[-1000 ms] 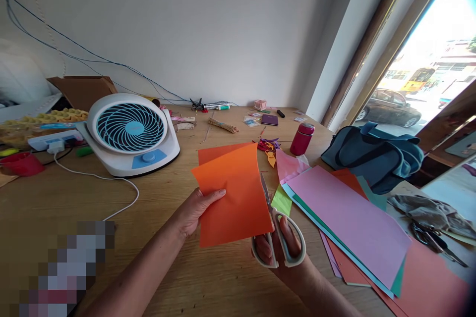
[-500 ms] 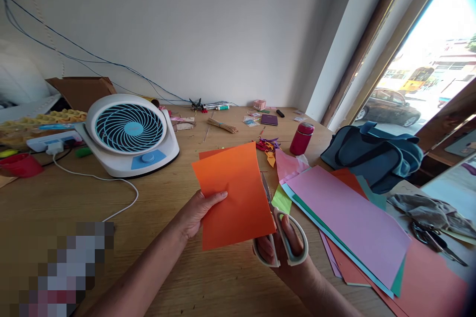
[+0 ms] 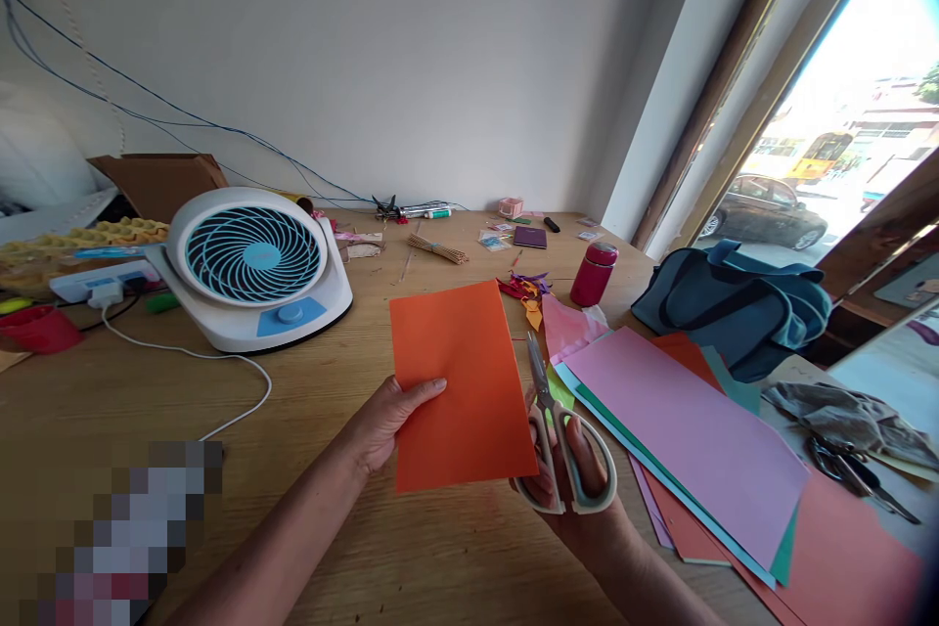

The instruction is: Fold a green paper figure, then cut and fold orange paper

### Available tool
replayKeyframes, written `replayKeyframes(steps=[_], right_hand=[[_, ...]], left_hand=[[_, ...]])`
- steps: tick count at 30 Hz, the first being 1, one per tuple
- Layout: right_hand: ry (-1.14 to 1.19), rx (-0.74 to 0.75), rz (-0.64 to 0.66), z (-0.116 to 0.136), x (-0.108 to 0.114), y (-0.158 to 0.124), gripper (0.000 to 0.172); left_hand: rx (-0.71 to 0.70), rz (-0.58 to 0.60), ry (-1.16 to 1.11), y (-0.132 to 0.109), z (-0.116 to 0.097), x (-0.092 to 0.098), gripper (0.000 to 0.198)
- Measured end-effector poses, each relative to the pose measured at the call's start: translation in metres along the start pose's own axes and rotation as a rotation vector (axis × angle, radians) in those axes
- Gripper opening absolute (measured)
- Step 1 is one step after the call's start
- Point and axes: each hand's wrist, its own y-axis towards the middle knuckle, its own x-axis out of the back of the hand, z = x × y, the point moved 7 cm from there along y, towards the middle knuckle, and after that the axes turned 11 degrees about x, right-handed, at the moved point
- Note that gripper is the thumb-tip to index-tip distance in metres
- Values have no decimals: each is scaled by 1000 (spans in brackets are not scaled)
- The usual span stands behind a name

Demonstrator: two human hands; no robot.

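Note:
Orange paper [image 3: 466, 391] is held up over the middle of the table, its left edge pinched by my left hand [image 3: 392, 419] with the thumb lying across the front. My right hand [image 3: 579, 484] has its fingers through the handles of white-handled scissors [image 3: 547, 401]. The scissors point up and away, just right of the paper's right edge, with their blades nearly together. Part of my right hand's fingers lies near or behind the paper's lower right corner, where contact is hard to make out.
Left stands a white fan [image 3: 256, 259] with a cable. Coloured sheets [image 3: 690, 430] lie at the right, near a red bottle [image 3: 594, 274] and a blue bag [image 3: 734, 308]. Dark scissors [image 3: 858, 479] rest at the far right. Behind are sticks [image 3: 438, 248] and ribbons [image 3: 524, 291].
The scissors and my right hand have shifted slightly right, away from the paper's edge. The orange paper has turned more upright, and the piece showing behind its top is no longer visible.

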Motion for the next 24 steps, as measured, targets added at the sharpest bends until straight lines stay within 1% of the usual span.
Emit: replayKeyframes(steps=[2, 3, 4, 6, 7, 9, 11, 13, 14, 15, 17, 19, 21, 24], right_hand=[[-69, 21, 5, 3, 5, 2, 32], [-48, 20, 12, 5, 5, 3, 32], [-24, 19, 18, 7, 5, 4, 37], [78, 5, 30, 12, 4, 6, 53], [140, -4, 36, 14, 4, 7, 57], [293, -22, 66, 16, 4, 10, 51], [289, -24, 109, 15, 10, 14, 45], [129, -38, 125, 8, 24, 20, 41], [1, -57, 127, 2, 34, 23, 37], [-166, -51, 94, -2, 47, 27, 33], [-567, 11, 25, -5, 74, 34, 27], [-859, 45, -6, -7, 95, 38, 20], [-1031, 34, -25, -8, 111, 40, 20], [-1170, -87, -4, -11, 130, 40, 23]], left_hand=[[4, -4, 11, -1, 0, 0, 41], [-1, -9, 15, -1, -1, -1, 41], [-9, -18, 16, -1, -3, 0, 42], [-35, -50, 14, -1, -6, 2, 44], [-48, -73, 11, 0, -8, 3, 44], [-68, -126, 5, 1, -12, 8, 45], [-92, -167, -2, 1, -17, 14, 47], [-119, -199, -5, 1, -22, 19, 49], [-136, -219, -5, 1, -26, 22, 49], [-155, -242, -5, 0, -30, 25, 49], [-207, -290, -11, -4, -39, 31, 48], [-266, -325, -24, -8, -48, 37, 48], [-325, -364, -36, -13, -56, 42, 46], [-412, -394, -8, -18, -64, 45, 44]])
